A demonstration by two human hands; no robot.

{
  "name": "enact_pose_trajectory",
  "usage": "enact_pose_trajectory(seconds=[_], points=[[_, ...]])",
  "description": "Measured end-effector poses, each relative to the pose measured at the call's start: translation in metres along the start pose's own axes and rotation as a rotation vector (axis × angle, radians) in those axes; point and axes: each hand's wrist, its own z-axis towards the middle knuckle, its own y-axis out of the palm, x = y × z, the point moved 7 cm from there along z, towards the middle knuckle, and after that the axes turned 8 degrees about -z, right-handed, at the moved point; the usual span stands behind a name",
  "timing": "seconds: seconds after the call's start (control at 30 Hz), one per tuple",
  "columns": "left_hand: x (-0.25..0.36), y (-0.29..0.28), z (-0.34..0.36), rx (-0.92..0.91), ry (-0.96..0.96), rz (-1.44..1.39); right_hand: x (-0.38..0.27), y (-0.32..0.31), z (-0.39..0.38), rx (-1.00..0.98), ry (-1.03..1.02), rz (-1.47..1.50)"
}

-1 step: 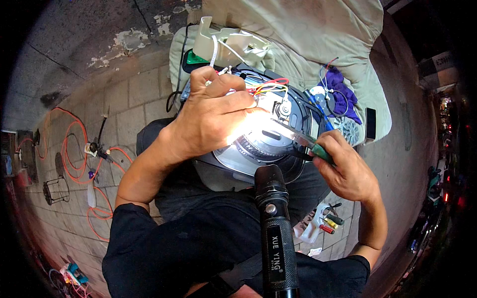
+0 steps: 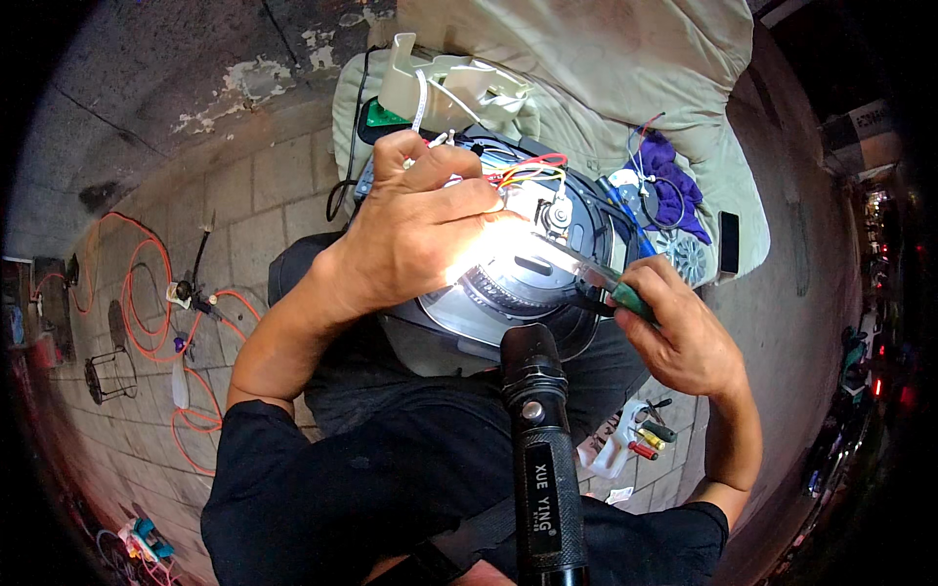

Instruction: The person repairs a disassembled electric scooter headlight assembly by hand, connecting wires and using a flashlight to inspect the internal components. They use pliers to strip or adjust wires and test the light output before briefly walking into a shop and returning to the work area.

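Observation:
An opened grey appliance (image 2: 440,317) with a round metal part and a ribbed ring rests on my lap. Over its left side my left hand (image 2: 415,220) is closed, its fingers curled; whatever they pinch is hidden, and strong glare washes out the fingertips nearest the metal. From the right, my right hand (image 2: 674,322) grips a green-handled metal tool (image 2: 633,298). Its metal end points left over the round part, with the tip lost in the glare. Red and yellow wires (image 2: 532,168) run beside a small round metal fitting (image 2: 559,215).
A black flashlight (image 2: 542,459) stands out in front of my chest. Beyond the appliance, a beige cloth (image 2: 625,88) carries a cream plastic part (image 2: 449,83), a purple cloth (image 2: 674,176) and a black phone (image 2: 729,242). Screwdrivers (image 2: 650,439) lie below right; an orange cable (image 2: 137,293) coils at left.

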Motion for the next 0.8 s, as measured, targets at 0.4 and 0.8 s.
enact_pose_trajectory(seconds=[0.4,0.8], points=[[-0.002,0.004,0.002,-0.042,0.001,-0.105,0.0,0.001,-0.005,-0.083,0.084,0.006],[-0.02,-0.002,0.008,-0.107,-0.046,-0.183,0.007,0.001,-0.009,0.027,0.133,0.016]])
